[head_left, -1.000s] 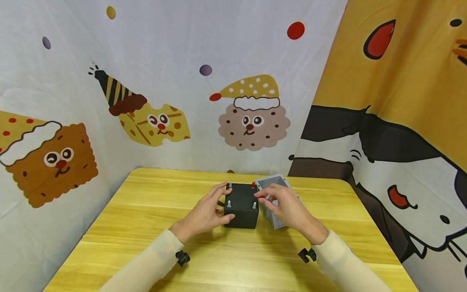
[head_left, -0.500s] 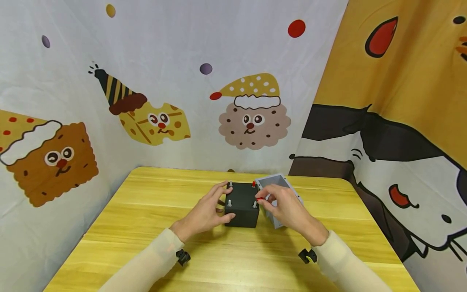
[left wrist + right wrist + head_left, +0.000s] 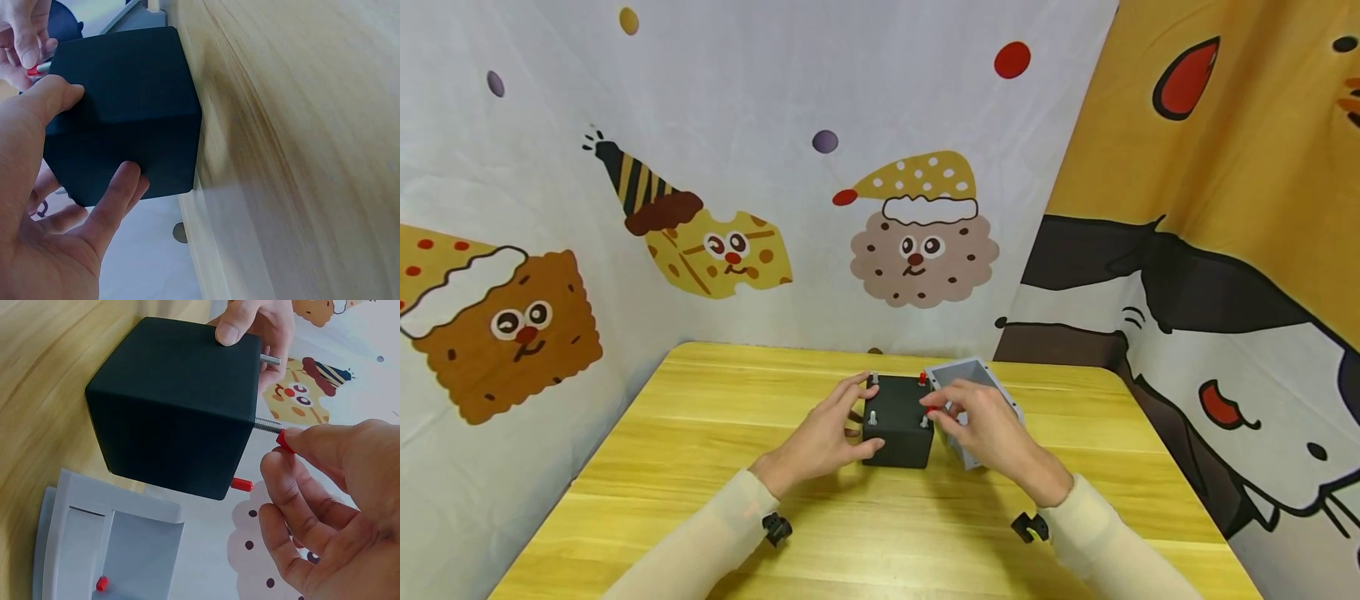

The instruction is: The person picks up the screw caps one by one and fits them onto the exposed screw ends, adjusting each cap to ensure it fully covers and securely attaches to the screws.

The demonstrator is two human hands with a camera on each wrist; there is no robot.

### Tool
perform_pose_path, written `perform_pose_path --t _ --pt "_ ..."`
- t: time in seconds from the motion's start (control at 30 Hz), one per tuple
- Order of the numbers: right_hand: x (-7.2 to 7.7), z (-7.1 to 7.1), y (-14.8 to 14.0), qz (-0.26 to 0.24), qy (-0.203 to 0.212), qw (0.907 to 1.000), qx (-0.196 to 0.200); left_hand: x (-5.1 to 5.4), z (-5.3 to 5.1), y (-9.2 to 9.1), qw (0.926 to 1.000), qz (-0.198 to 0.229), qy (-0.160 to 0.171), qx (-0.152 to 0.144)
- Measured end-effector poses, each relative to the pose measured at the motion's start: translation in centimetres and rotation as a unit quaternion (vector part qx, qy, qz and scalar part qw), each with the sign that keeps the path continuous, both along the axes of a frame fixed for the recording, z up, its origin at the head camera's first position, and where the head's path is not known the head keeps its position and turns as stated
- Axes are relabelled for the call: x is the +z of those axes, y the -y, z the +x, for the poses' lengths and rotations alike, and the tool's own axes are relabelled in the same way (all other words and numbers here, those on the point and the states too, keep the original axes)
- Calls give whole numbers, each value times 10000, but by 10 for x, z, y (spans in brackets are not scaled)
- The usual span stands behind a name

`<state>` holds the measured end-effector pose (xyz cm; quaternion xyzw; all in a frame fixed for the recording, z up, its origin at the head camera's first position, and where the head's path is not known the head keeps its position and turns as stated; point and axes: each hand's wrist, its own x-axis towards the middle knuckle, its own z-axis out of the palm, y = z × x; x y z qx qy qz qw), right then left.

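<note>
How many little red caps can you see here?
3. A cap is pinched in the right hand, a second cap sits far right on the black box, a third cap lies in the grey tray. More may be hidden there.

Found no readable text, label, brand, number or sign in any view.
</note>
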<state>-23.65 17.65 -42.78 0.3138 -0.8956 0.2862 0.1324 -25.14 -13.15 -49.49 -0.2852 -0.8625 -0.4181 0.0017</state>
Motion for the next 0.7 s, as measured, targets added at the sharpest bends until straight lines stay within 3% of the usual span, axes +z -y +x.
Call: perform_pose_path --t 0.7 --pt "-5 3 6 125 -286 9995 73 -1 0 -1 9999 -24 -115 12"
